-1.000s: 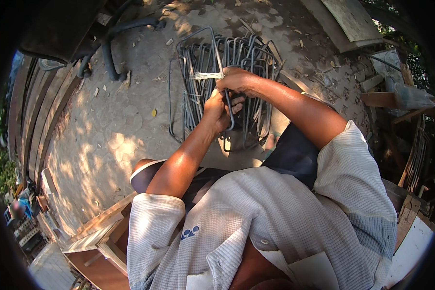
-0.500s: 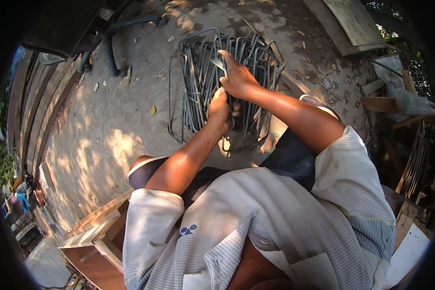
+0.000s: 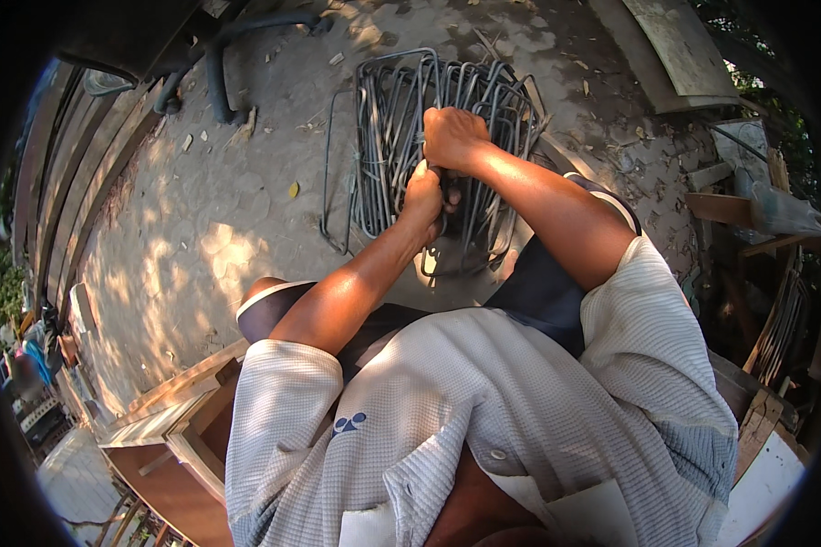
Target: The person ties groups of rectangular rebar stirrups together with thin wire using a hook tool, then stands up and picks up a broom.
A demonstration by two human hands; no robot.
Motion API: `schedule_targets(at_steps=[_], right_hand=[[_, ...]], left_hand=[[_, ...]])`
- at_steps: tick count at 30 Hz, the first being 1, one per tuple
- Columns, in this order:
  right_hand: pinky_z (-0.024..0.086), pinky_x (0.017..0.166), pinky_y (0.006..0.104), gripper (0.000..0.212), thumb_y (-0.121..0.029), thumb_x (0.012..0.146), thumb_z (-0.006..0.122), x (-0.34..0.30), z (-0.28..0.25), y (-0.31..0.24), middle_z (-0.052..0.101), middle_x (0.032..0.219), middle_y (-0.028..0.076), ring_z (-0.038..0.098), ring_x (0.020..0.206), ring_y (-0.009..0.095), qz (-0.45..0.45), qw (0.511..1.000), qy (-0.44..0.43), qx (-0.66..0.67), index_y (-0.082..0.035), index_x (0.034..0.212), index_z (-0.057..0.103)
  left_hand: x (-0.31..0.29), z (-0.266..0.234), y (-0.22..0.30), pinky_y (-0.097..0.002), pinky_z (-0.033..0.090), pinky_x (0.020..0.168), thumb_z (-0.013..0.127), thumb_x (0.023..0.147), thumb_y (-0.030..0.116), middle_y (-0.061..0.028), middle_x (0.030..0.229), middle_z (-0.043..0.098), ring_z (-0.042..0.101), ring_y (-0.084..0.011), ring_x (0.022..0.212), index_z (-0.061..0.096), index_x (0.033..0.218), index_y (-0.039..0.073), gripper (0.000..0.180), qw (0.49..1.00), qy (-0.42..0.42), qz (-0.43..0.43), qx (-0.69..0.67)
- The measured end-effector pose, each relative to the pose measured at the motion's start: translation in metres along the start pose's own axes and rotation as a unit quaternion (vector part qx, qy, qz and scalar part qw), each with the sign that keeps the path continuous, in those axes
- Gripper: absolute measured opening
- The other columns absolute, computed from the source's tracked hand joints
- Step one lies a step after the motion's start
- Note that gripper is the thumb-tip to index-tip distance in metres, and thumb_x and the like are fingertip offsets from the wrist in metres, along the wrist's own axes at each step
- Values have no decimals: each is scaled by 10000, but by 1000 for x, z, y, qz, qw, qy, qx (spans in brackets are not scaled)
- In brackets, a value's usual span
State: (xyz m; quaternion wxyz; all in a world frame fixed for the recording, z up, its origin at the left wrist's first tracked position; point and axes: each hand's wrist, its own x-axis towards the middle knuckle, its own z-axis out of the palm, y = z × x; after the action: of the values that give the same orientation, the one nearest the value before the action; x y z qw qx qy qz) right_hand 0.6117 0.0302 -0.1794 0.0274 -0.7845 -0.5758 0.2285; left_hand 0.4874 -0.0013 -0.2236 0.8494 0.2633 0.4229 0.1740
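A pile of bent steel rebar loops [image 3: 374,137] lies on the ground between my knees, mostly rectangular, grey and nested side by side. My left hand [image 3: 424,201] is wrapped round a rebar loop at the near middle of the pile, thumb pointing away from me. Just beyond it, my right hand [image 3: 454,139] is closed in a fist over the same run of bars, knuckles up. Both hands nearly touch. What lies inside the fists is largely hidden by the fingers.
Long curved-looking planks [image 3: 73,201] line the left side. A dark pipe-like frame [image 3: 214,91] stands at the far left. Flat boards [image 3: 675,55] lie far right, with a clear plastic bag [image 3: 784,210] below them. A wooden box frame [image 3: 173,428] is near left.
My right hand has gone from extended thumb and forefinger to a closed fist on the bars. My left hand keeps its hold. The whole view has shifted slightly.
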Motion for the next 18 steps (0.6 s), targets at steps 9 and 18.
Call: schedule_targets(at_steps=[9, 18], right_hand=[[489, 949, 456, 250, -199, 856, 605, 8, 5, 6, 650, 1141, 125, 581, 1163, 289, 26, 999, 21, 38, -57, 1026, 721], [453, 864, 428, 237, -248, 928, 591, 3, 9, 13, 654, 985, 117, 587, 1029, 302, -127, 972, 93, 177, -48, 1027, 672]], left_hand=[[-4, -6, 9, -262, 423, 538, 322, 1061, 262, -55, 937, 676, 512, -102, 610, 540, 1093, 91, 279, 999, -38, 11, 23], [-18, -12, 1, -302, 413, 488, 334, 1041, 241, -61, 728, 607, 521, -150, 537, 543, 943, 70, 287, 974, 53, 61, 211]])
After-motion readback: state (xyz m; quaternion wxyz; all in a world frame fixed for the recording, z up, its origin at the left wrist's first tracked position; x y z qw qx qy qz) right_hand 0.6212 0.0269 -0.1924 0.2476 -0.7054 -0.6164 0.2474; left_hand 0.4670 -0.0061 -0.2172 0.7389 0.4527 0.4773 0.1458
